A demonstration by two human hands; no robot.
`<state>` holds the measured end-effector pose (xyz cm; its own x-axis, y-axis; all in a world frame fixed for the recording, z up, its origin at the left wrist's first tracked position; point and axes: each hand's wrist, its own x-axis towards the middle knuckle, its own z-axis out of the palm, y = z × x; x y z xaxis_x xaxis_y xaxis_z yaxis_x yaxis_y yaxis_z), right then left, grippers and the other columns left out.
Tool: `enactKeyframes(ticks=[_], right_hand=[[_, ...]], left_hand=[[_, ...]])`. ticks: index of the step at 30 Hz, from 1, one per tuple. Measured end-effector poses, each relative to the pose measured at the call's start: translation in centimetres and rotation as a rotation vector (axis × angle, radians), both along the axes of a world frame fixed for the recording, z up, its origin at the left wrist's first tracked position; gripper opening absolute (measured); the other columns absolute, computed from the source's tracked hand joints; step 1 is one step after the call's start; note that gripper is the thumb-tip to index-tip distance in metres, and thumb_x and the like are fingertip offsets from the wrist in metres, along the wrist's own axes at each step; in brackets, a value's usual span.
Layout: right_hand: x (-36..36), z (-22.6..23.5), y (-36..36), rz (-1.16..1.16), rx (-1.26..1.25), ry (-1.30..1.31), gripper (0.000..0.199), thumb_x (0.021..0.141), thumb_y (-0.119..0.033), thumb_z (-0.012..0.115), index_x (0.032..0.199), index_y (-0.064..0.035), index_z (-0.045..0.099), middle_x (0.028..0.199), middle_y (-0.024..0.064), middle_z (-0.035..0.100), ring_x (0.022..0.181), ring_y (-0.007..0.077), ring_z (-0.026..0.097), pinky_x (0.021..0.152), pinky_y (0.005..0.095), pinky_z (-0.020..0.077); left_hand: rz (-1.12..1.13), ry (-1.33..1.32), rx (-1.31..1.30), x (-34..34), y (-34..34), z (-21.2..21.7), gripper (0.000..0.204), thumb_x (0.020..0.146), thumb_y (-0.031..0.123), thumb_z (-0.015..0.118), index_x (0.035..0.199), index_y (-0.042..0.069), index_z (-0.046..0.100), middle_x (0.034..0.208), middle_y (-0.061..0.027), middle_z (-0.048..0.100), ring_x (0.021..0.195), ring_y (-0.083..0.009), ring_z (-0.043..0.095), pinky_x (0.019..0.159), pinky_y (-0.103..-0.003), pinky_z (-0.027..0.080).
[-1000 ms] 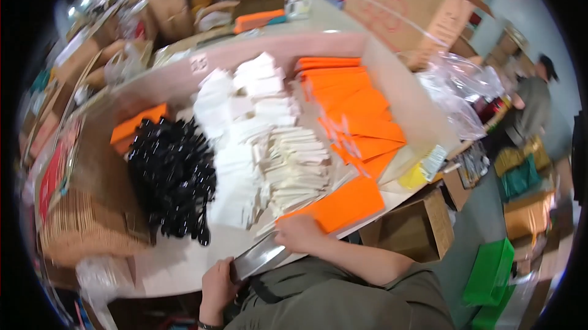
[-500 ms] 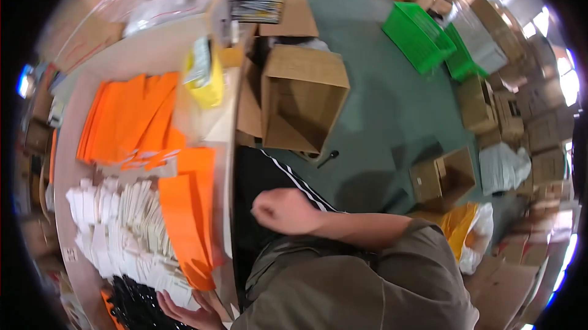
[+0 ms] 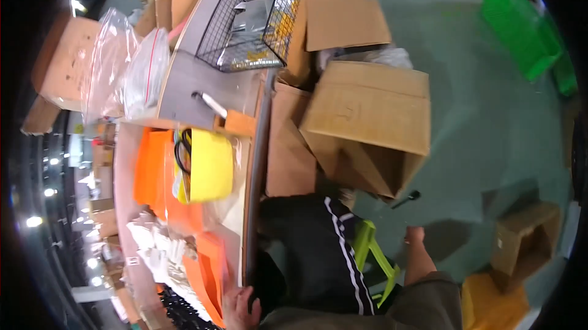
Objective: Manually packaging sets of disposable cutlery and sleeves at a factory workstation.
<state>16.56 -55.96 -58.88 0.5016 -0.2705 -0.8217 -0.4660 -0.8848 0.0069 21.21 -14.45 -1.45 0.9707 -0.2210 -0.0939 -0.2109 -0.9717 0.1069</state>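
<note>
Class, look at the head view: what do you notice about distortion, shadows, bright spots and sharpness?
Head view: fisheye bends the table edge and leaves a black rim; bright lamp spots flare at far left; soft shadows fall on the green floor beside the open cardboard box; the white packets and left hand look slightly blurred.

Olive-grey short-sleeved shirt, black trousers with a white side stripe (both forearms bare).

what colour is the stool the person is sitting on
The stool is bright lime green, showing beside the dark trousers with a white side stripe, in the head view.
</note>
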Motion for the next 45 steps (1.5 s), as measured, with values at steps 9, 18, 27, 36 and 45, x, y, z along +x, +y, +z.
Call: enactKeyframes(ticks=[9,18,27,36,45], right_hand=[[6.9,-14.9,3.2,-1.046,0.138,0.147,0.041,0.1,-0.034,0.05,0.11,-0.0006,0.071,0.11,0.0182,0.071,0.11,0.0341,0.065,0.085,0.0438,0.0547],[-0.1,-10.5,6.8,-1.055,0.461,0.081,0.019,0.095,-0.022,0.056,0.1,-0.0048,0.063,0.09,0.0104,0.065,0.081,0.0241,0.061,0.067,0.0391,0.0513],[4.5,16.5,4.1,-1.251,1.282,0.021,0.013,0.099,-0.024,0.06,0.091,-0.0138,0.06,0.071,-0.0019,0.055,0.059,0.0113,0.052,0.053,0.0265,0.0413],[13.6,35.9,15.3,0.351,0.563,-0.411,0.065,0.091,-0.065,0.046,0.111,-0.0059,0.063,0.088,0.0225,0.071,0.085,0.0435,0.069,0.076,0.0504,0.0553],[16.1,30.5,13.1,0.461,0.312,-0.024,0.053,0.099,-0.048,0.046,0.125,-0.0054,0.064,0.115,0.0212,0.068,0.111,0.0333,0.064,0.097,0.046,0.0479]], left_hand=[[0.202,0.488,0.084,4.0,-0.3,-2.3,0.015,0.088,0.01,0.069,0.102,0.004,0.072,0.093,-0.0148,0.07,0.086,-0.0313,0.069,0.078,-0.04,0.054],[0.339,0.775,0.155,11.0,-3.0,-3.5,0.023,0.082,0.01,0.073,0.104,0.006,0.072,0.092,-0.0128,0.071,0.082,-0.0278,0.07,0.073,-0.038,0.056],[0.403,0.415,-0.124,4.8,-4.0,-1.4,0.02,0.086,0.012,0.073,0.105,0.004,0.073,0.09,-0.0122,0.071,0.079,-0.0217,0.07,0.068,-0.033,0.056],[0.399,0.112,-0.368,-4.5,-0.1,0.6,0.019,0.09,0.02,0.068,0.107,0.013,0.072,0.095,-0.0082,0.069,0.083,-0.0269,0.07,0.071,-0.036,0.057],[0.371,-0.118,-0.444,-11.1,5.8,0.1,0.015,0.088,0.02,0.071,0.103,0.016,0.072,0.088,-0.0046,0.069,0.08,-0.026,0.069,0.069,-0.037,0.057]])
